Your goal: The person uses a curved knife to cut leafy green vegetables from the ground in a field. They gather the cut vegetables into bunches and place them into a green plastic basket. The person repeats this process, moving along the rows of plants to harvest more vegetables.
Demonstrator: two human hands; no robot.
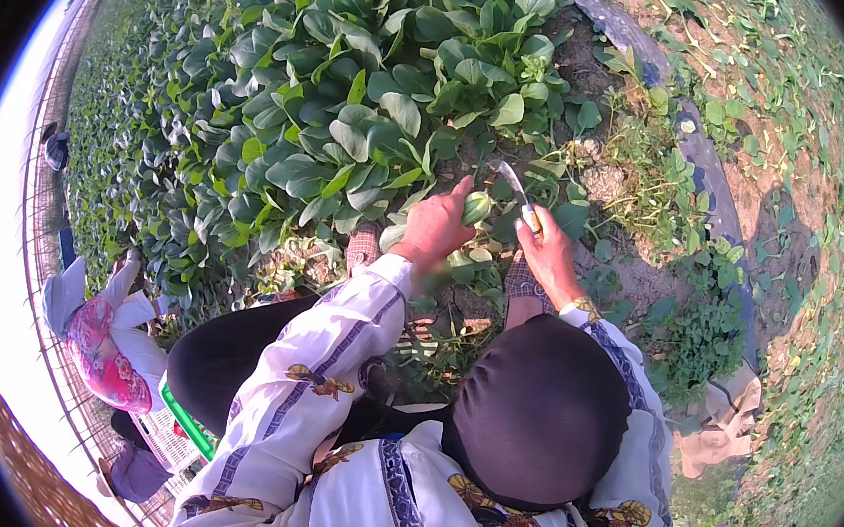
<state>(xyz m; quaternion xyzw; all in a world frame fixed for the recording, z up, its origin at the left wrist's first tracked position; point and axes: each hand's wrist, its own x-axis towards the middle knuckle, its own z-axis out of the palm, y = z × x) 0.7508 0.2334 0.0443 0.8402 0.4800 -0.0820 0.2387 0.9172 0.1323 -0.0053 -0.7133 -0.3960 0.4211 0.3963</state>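
My left hand (434,223) is closed around a leafy green plant, probably bok choy, with its pale green base (477,208) showing at the finger side. Most of the plant is hidden beneath the palm and wrist. In my right hand (552,258) is a small sickle (511,179), gripped by its light-coloured handle. The curved blade points up and to the left, apart from the held plant. Just beyond both hands stands a dense bed of leafy greens (358,130), with bare soil and loose leaves around the near edge.
Patterned shoes (364,246) flank the hands. Dark plastic sheeting (716,176) runs along the right, beside scattered leaves on soil. Brown torn paper or sacking (724,425) lies lower right. A person in a pink floral garment (102,352) is at left, near a green crate (186,420).
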